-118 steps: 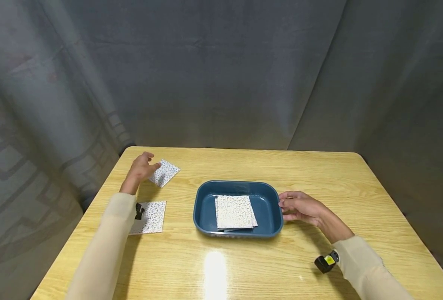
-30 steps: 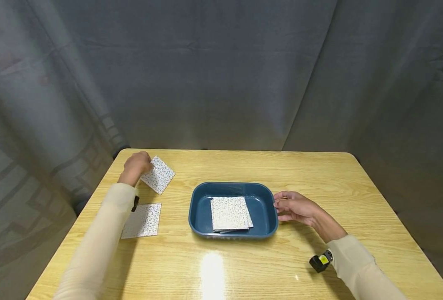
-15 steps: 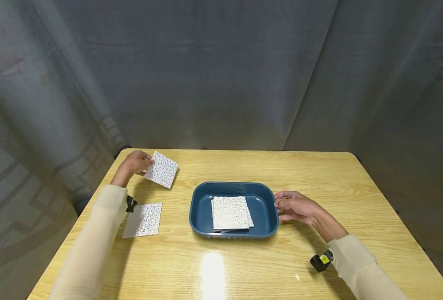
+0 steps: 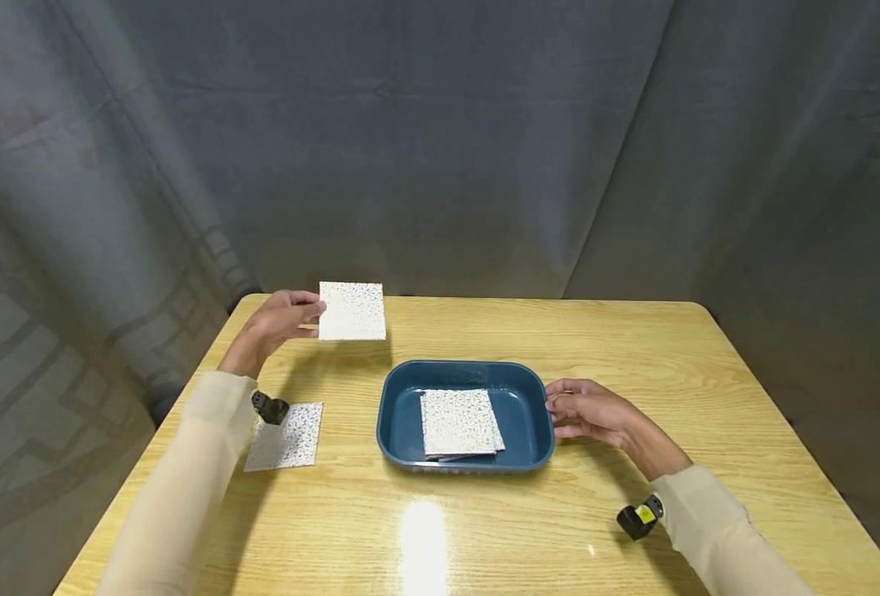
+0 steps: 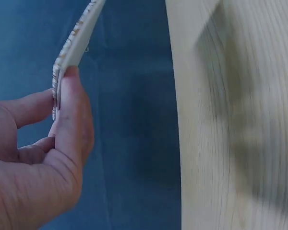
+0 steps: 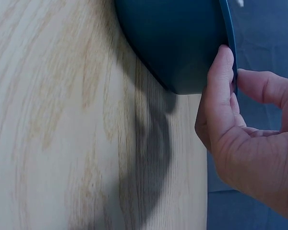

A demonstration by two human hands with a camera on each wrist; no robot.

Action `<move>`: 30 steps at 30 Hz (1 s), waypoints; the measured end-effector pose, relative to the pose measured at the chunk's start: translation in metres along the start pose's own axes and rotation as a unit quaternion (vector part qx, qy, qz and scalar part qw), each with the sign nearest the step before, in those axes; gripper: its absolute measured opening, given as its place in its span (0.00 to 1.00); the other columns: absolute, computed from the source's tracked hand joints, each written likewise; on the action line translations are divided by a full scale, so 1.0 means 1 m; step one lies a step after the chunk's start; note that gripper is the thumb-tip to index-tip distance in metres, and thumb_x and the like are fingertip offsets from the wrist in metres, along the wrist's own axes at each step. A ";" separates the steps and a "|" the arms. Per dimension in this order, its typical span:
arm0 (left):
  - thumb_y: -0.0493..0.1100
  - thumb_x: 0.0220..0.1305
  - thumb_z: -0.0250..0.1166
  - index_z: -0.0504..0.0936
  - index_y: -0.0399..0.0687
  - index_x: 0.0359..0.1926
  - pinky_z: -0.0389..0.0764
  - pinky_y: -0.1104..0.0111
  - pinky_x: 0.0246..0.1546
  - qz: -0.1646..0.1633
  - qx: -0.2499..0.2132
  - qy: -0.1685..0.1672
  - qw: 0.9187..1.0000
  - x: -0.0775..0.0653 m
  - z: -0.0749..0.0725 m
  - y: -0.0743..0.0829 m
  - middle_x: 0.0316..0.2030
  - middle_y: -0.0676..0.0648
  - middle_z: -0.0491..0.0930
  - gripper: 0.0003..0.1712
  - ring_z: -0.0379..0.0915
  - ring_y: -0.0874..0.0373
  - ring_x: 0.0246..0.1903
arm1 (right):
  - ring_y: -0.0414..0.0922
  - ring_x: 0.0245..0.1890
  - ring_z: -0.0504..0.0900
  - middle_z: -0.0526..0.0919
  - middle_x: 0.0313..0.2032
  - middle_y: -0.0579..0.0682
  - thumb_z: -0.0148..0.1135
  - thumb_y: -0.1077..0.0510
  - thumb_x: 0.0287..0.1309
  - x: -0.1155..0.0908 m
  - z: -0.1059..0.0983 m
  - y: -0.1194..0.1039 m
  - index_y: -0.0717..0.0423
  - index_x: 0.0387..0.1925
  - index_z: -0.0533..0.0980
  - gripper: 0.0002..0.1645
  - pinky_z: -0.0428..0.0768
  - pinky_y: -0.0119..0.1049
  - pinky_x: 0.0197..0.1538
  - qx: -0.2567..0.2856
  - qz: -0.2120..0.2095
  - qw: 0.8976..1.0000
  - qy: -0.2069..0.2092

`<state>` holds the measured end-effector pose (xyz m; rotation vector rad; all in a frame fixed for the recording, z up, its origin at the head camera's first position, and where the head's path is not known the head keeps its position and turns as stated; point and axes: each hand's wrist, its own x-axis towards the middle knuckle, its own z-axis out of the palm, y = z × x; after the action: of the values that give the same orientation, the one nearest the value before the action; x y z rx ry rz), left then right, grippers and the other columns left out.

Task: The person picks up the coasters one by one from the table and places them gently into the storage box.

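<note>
My left hand (image 4: 281, 316) pinches a flat, stiff-looking white square with a small speckled pattern (image 4: 353, 311) by its left edge. It is raised above the back left of the table, and in the left wrist view the square (image 5: 77, 43) shows edge-on between thumb and fingers. A dark blue rectangular tray (image 4: 391, 414) stands mid-table, with a small stack of similar patterned squares (image 4: 458, 424) inside. My right hand (image 4: 592, 414) grips the tray's right rim, thumb on one side and fingers on the other in the right wrist view. Another patterned square (image 4: 294, 439) lies flat at the left, partly behind the left wrist camera.
The light wooden table (image 4: 633, 339) has its back edge close beyond the left hand. Grey curtains (image 4: 440, 149) hang behind and at both sides. Black wrist cameras (image 4: 637, 520) sit on both wrists.
My left hand has taken hold of the rear square, lifted it from the table and brought it a little to the right, turning it straight. The right hand stays at the tray.
</note>
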<state>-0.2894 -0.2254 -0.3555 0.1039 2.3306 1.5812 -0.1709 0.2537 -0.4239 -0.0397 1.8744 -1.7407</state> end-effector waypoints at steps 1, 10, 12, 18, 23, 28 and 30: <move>0.42 0.77 0.52 0.59 0.27 0.69 0.83 0.72 0.45 0.001 -0.016 -0.010 1.000 0.000 0.004 0.001 0.58 0.38 0.66 0.29 0.71 0.56 0.48 | 0.43 0.40 0.81 0.79 0.38 0.51 0.54 0.64 0.68 0.000 0.000 0.000 0.72 0.57 0.62 0.22 0.86 0.39 0.46 0.001 0.001 1.000 0.000; 0.41 0.76 0.53 0.53 0.29 0.72 0.83 0.71 0.47 -0.007 -0.083 -0.060 0.995 -0.003 0.046 0.004 0.62 0.35 0.61 0.33 0.67 0.52 0.52 | 0.43 0.40 0.81 0.79 0.38 0.51 0.53 0.65 0.68 -0.001 0.000 0.000 0.72 0.57 0.62 0.21 0.86 0.39 0.45 0.004 0.002 1.000 0.002; 0.40 0.76 0.53 0.53 0.29 0.72 0.83 0.70 0.47 -0.001 -0.094 -0.069 0.993 -0.004 0.056 0.006 0.59 0.38 0.63 0.32 0.68 0.54 0.49 | 0.43 0.40 0.81 0.79 0.38 0.51 0.53 0.65 0.68 -0.001 0.000 -0.001 0.72 0.56 0.63 0.20 0.86 0.39 0.45 0.005 0.000 1.000 0.003; 0.38 0.76 0.53 0.60 0.29 0.64 0.84 0.69 0.45 -0.001 -0.123 -0.090 0.988 -0.006 0.080 0.009 0.50 0.42 0.66 0.23 0.70 0.55 0.45 | 0.42 0.40 0.80 0.79 0.38 0.51 0.53 0.65 0.69 0.000 -0.001 -0.002 0.71 0.55 0.63 0.18 0.86 0.39 0.45 0.005 -0.002 1.000 0.005; 0.37 0.76 0.52 0.57 0.30 0.66 0.83 0.69 0.46 -0.006 -0.144 -0.123 0.982 -0.010 0.094 0.006 0.49 0.44 0.66 0.25 0.69 0.56 0.43 | 0.42 0.39 0.81 0.79 0.38 0.51 0.53 0.65 0.69 0.001 -0.001 -0.002 0.71 0.55 0.63 0.18 0.87 0.38 0.44 0.008 0.001 1.000 0.006; 0.36 0.76 0.51 0.56 0.28 0.66 0.83 0.68 0.48 -0.008 -0.158 -0.151 0.976 -0.012 0.108 0.003 0.47 0.44 0.66 0.24 0.69 0.57 0.44 | 0.42 0.38 0.81 0.79 0.37 0.51 0.53 0.65 0.69 0.002 0.000 -0.002 0.71 0.56 0.63 0.19 0.87 0.37 0.43 0.007 0.004 1.000 0.009; 0.35 0.76 0.50 0.53 0.27 0.69 0.83 0.65 0.51 -0.012 -0.160 -0.166 0.973 -0.014 0.115 0.002 0.51 0.41 0.65 0.28 0.68 0.55 0.48 | 0.42 0.38 0.80 0.79 0.37 0.51 0.53 0.65 0.68 0.001 0.000 -0.002 0.71 0.56 0.63 0.19 0.87 0.37 0.43 0.008 0.004 1.000 0.008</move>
<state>-0.2419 -0.1254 -0.3891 0.2423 1.8004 1.7513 -0.1729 0.2530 -0.4223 -0.0125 1.8687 -1.7562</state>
